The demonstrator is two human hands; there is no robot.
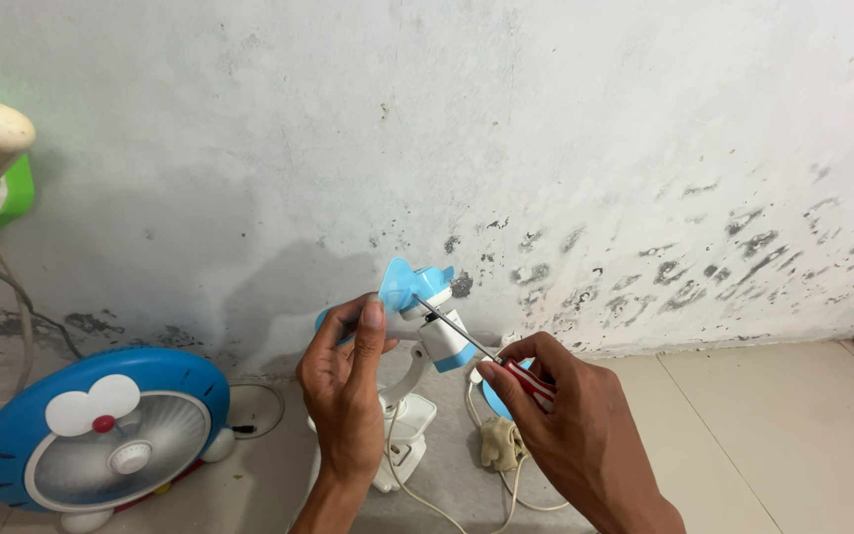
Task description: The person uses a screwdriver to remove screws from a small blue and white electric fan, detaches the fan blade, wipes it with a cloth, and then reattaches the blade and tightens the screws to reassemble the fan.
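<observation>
The small fan (425,314) in the left hand (346,391) looks like smooth moulded plastic, its blue blades faintly glossy and its white body and curved stand more satin. The screwdriver (486,356) in the right hand (573,423) has a thin bare-metal shaft with a dull shine and a glossy red and white plastic handle. The round blue fan (101,430) on the floor is glossy plastic too, with a translucent ribbed front. A crumpled rag (499,442) (cloth, matt and limp) lies beside thin rubbery white cord (417,491). The wall (546,148) is rough, chalky painted plaster with dark mottled stains; the floor tiles (773,425) are smooth with a soft sheen.
</observation>
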